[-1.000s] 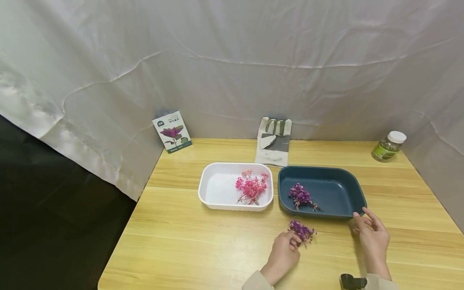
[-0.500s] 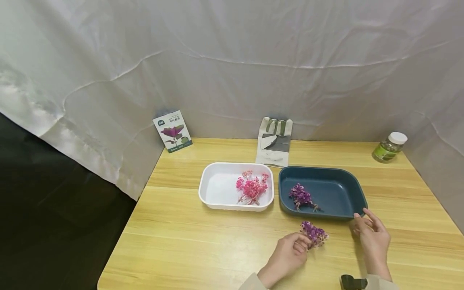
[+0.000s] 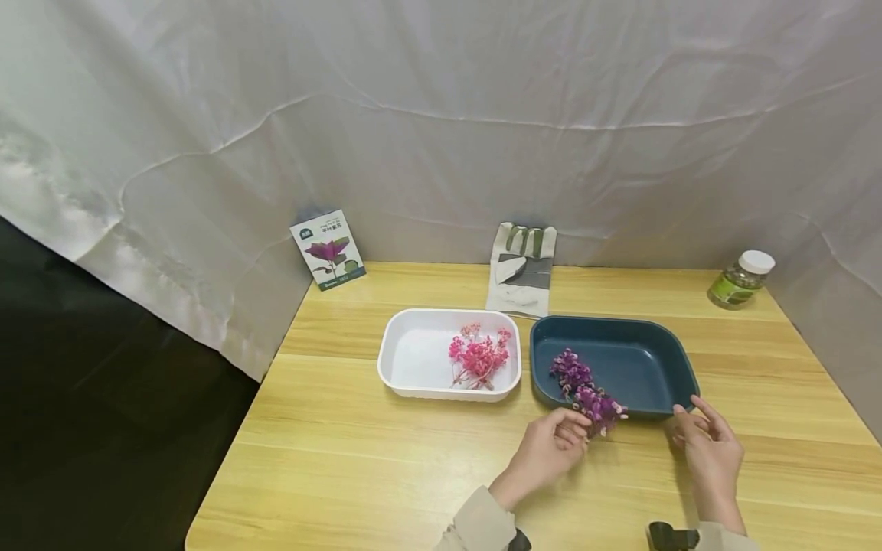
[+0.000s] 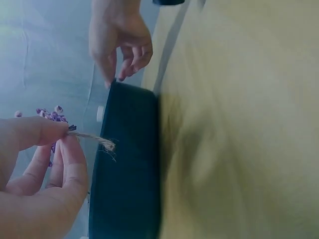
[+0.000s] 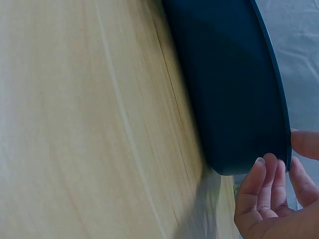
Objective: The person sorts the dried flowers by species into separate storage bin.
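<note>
In the head view my left hand [image 3: 549,450] pinches a bunch of purple dried flowers [image 3: 598,405], held up at the near rim of the dark blue tray [image 3: 641,360]. The left wrist view shows thumb and fingers on its stem, with a frayed twine end [image 4: 94,139] sticking out. Another purple bunch [image 3: 569,369] lies inside the tray at its left, partly overlapped by the held one. My right hand [image 3: 710,451] grips the tray's near right corner; in the right wrist view its fingers [image 5: 266,184] are at the rim.
Left of the blue tray stands a white tray [image 3: 416,360] with pink dried flowers [image 3: 478,356]. Behind them lie gloves [image 3: 521,268]. A seed packet [image 3: 328,251] leans on the curtain at back left; a white-lidded jar [image 3: 740,280] stands at back right.
My left hand has lifted the purple flowers from the table and brought them rightward and forward to the blue tray's near rim. The right hand has stayed at the tray's corner.
</note>
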{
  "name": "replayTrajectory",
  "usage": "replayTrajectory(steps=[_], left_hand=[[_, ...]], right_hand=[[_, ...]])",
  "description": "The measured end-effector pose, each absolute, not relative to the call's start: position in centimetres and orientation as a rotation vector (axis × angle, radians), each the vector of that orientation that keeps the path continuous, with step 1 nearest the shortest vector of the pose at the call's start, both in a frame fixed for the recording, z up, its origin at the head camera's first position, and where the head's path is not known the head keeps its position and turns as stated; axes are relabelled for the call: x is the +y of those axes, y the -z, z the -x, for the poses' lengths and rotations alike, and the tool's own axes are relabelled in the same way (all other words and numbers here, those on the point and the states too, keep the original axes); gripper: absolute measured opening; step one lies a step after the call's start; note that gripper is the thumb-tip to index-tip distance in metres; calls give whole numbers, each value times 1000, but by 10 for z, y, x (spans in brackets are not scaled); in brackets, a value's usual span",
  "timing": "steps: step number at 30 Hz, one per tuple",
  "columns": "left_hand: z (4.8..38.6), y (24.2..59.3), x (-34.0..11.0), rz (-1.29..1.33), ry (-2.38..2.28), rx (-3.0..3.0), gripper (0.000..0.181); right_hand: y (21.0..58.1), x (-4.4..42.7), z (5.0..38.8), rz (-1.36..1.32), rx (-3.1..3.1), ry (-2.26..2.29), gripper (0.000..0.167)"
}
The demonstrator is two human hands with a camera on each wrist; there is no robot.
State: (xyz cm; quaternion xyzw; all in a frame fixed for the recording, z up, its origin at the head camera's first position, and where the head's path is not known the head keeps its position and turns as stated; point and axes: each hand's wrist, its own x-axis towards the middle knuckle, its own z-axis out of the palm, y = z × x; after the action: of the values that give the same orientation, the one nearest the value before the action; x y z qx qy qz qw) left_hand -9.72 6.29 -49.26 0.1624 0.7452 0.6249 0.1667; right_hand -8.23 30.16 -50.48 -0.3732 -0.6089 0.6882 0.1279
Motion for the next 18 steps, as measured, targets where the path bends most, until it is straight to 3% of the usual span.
replayTrajectory(steps=[18], left_hand=[[155, 480, 91, -454, -1862, 2239, 24]], right_hand=[[505, 303, 82, 1089, -1815, -1990, 54]])
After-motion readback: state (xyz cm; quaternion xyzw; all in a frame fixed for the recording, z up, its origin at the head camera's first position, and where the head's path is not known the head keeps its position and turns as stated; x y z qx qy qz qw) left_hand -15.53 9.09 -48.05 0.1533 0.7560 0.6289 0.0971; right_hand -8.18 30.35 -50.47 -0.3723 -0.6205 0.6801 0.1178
